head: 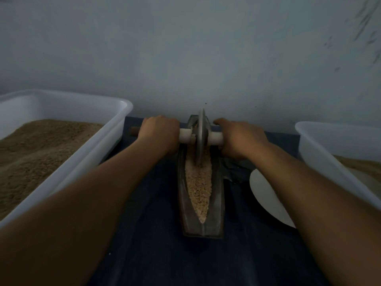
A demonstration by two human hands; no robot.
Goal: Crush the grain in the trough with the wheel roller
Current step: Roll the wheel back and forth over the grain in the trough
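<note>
A long narrow metal trough (218, 203) lies on the dark cloth, pointing away from me, and holds a strip of pale crushed grain (199, 184). The wheel roller (201, 137), a thin metal disc on a pale cross handle, stands upright in the trough's far half with its lower edge in the grain. My left hand (158, 134) grips the handle left of the disc. My right hand (239, 138) grips the handle right of it. Both arms reach forward, nearly straight.
A white plastic tub (115, 124) full of brown grain stands at the left. Another white tub (313, 141) with some grain stands at the right. A white plate (266, 197) lies partly under my right forearm. A grey wall rises just behind the trough.
</note>
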